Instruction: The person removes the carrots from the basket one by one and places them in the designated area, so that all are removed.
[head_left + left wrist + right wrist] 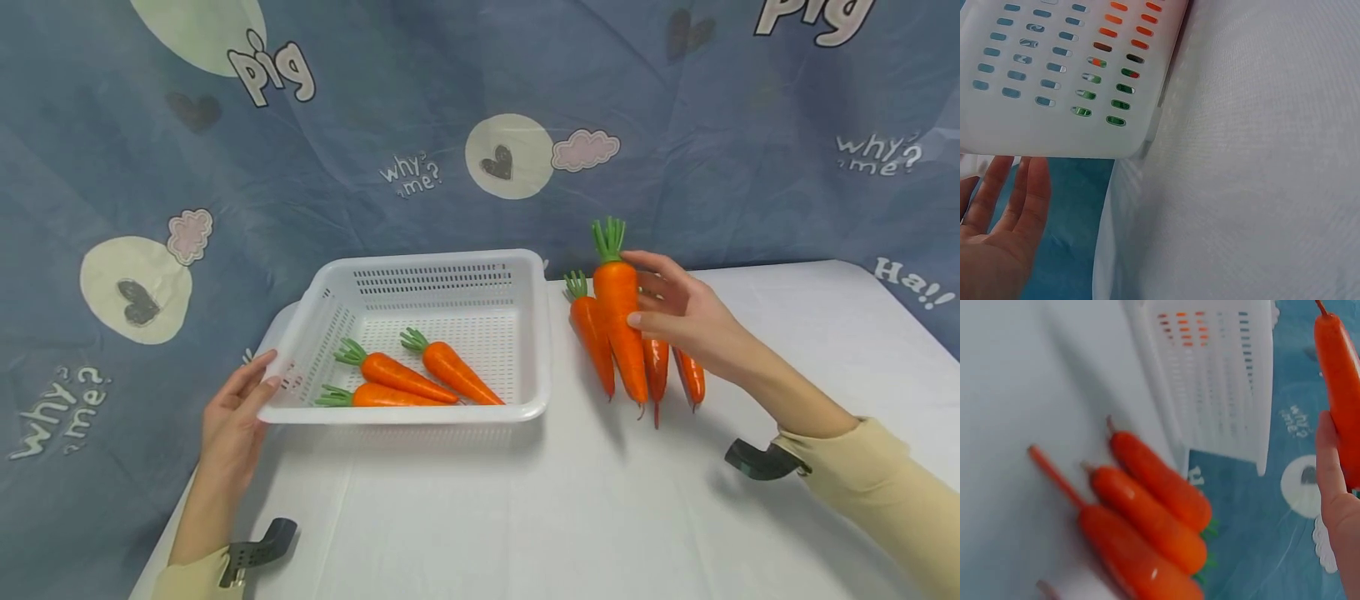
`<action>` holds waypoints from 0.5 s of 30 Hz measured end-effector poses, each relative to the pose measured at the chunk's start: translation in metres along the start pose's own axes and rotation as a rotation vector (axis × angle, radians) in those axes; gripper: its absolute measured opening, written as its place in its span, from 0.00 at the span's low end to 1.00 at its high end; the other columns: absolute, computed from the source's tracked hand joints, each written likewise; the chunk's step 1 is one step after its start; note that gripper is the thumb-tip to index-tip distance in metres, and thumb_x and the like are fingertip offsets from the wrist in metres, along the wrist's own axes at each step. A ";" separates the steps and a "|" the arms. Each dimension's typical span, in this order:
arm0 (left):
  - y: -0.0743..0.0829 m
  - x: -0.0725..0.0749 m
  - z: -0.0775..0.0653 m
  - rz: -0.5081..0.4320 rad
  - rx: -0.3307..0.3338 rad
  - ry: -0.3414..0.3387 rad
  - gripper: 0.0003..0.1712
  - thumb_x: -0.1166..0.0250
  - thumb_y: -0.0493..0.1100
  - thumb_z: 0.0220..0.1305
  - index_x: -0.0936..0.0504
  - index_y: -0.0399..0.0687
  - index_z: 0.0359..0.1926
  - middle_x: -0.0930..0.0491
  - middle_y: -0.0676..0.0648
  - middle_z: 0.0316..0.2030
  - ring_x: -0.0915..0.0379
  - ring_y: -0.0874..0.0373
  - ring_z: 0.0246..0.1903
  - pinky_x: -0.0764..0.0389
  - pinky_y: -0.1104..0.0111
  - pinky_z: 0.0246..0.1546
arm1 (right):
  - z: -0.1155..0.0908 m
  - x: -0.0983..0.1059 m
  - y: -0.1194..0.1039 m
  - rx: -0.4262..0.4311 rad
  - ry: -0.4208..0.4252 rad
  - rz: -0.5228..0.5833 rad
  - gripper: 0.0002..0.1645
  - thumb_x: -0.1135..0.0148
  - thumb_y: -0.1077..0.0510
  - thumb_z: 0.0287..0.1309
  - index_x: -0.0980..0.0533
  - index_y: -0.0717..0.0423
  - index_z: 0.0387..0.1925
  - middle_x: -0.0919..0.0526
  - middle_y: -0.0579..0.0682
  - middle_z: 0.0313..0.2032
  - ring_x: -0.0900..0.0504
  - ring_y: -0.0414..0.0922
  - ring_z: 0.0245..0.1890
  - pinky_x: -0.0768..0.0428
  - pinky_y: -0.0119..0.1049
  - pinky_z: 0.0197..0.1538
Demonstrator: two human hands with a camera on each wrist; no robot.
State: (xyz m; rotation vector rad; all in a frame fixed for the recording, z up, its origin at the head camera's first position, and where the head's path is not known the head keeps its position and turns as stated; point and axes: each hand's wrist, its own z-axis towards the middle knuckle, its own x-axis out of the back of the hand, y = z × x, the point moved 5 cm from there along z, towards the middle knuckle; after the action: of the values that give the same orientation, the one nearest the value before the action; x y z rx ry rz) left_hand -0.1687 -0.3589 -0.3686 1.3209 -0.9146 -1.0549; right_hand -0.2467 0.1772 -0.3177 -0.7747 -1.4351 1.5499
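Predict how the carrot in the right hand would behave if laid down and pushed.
The carrot would probably roll, since its body looks round, perhaps veering because it tapers toward the tip. It seems stiff: it shows no sag in the right hand. Its shiny highlights hint at a smooth, possibly slippery skin.

A white, slotted rectangular plastic basket (337, 414) stands at the far left of the white cloth-covered table (420, 517), before a blue printed fabric backdrop (360, 208). Three tapered orange carrots with green tops (405, 375) lie in its near half, tips rightward. The left hand (234, 417) is at its left rim. Right of it lie loose orange carrots (590, 329), tips nearward; above them, the right hand (686, 312) holds another orange carrot (622, 304).
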 end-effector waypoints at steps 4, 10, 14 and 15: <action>0.002 -0.001 0.000 0.001 0.005 -0.005 0.28 0.36 0.38 0.68 0.28 0.47 0.68 0.29 0.47 0.61 0.31 0.58 0.55 0.21 0.74 0.42 | -0.008 0.008 0.001 -0.007 0.004 0.022 0.39 0.43 0.68 0.66 0.43 0.45 0.74 0.39 0.56 0.70 0.31 0.47 0.65 0.21 0.37 0.52; 0.001 -0.001 0.000 0.009 0.016 -0.008 0.28 0.37 0.39 0.69 0.29 0.47 0.68 0.29 0.48 0.60 0.32 0.58 0.54 0.21 0.75 0.42 | -0.018 0.018 0.002 -0.009 0.003 0.037 0.38 0.44 0.68 0.67 0.43 0.46 0.73 0.38 0.53 0.70 0.30 0.42 0.63 0.21 0.37 0.51; 0.001 -0.001 0.000 0.011 0.015 -0.003 0.28 0.37 0.38 0.69 0.29 0.46 0.68 0.28 0.50 0.58 0.32 0.58 0.54 0.21 0.75 0.42 | -0.025 0.025 0.004 -0.013 0.003 0.055 0.37 0.45 0.70 0.67 0.43 0.48 0.73 0.36 0.51 0.69 0.29 0.41 0.62 0.21 0.36 0.51; 0.001 -0.001 0.000 0.009 0.013 -0.003 0.28 0.37 0.38 0.69 0.29 0.46 0.68 0.28 0.49 0.58 0.32 0.58 0.54 0.21 0.75 0.43 | -0.026 0.027 0.005 -0.016 0.004 0.064 0.37 0.46 0.70 0.67 0.43 0.48 0.73 0.36 0.51 0.68 0.28 0.41 0.62 0.21 0.36 0.51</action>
State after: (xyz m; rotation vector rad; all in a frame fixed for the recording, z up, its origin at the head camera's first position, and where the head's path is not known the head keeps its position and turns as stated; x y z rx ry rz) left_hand -0.1687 -0.3580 -0.3677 1.3252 -0.9300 -1.0459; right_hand -0.2362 0.2133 -0.3230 -0.8404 -1.4331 1.5862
